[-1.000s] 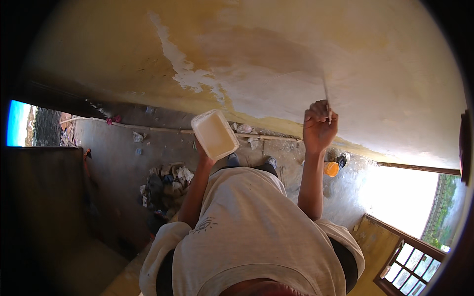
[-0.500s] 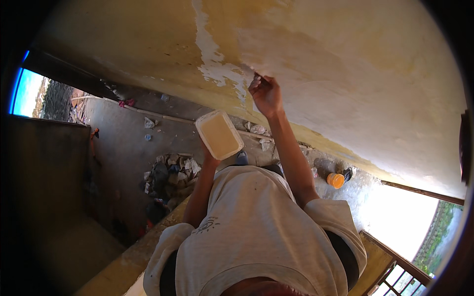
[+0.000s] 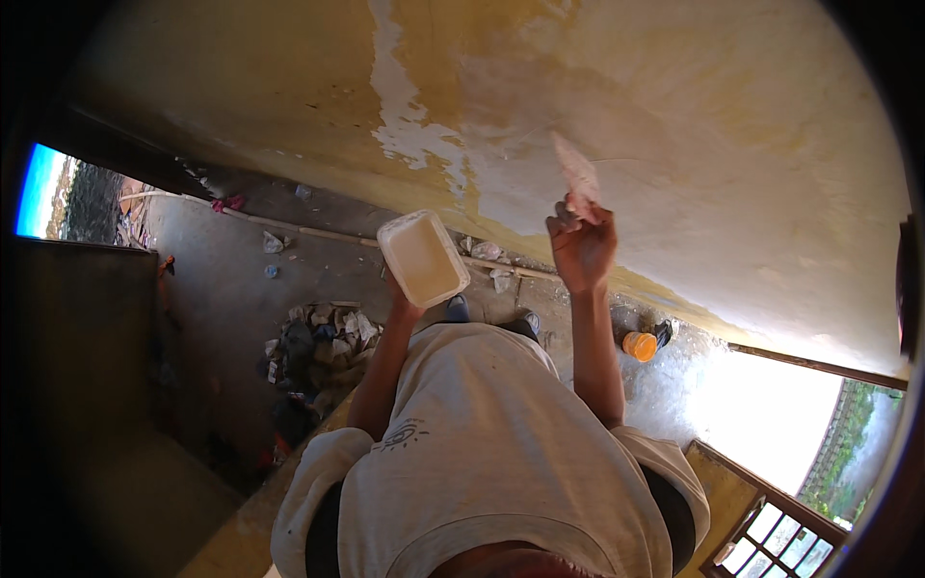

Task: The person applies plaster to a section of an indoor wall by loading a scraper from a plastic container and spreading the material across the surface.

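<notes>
My left hand grips a pale rectangular tub by its near side. The tub's inside is beige, and I cannot tell how much of that is contents. In front of the wall, my right hand is closed on a thin, flat, pinkish piece. That piece tapers upward and is blurred, so its kind does not show clearly. To its left, a ragged whitish patch runs down the yellowish wall, beside a smoother greyish area.
On the floor at left lies a heap of rubbish. A long pole runs along the wall's foot, with crumpled plastic near it. An orange bucket stands at right, near a bright opening and a barred window.
My right hand has drawn back from the wall and moved right and down, bringing the flat pinkish piece into fuller view. The tub stays in my left hand, nearly in place.
</notes>
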The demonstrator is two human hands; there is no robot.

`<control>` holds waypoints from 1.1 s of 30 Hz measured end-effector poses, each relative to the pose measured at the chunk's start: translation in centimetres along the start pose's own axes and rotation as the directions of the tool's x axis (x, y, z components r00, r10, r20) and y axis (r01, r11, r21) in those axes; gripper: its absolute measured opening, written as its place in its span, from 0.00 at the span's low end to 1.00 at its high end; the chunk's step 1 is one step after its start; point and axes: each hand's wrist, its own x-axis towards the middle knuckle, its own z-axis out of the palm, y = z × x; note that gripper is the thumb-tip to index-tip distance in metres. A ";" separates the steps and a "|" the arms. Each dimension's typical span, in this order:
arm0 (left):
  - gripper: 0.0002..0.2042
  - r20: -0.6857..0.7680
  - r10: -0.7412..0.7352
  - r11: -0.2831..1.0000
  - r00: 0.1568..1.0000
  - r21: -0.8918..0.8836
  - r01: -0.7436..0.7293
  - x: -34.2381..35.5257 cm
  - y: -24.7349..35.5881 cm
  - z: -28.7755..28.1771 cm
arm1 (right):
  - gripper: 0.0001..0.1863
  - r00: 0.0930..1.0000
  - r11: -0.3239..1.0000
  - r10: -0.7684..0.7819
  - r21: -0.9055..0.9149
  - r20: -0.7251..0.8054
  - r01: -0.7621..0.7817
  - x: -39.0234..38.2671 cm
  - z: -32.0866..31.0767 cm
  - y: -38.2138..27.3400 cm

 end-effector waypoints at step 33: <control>0.28 -0.098 -0.051 0.992 0.994 0.113 0.062 -0.8 -1.9 2.5 | 0.09 0.942 0.869 -0.316 0.363 -0.113 0.335 -5.7 -10.4 -8.6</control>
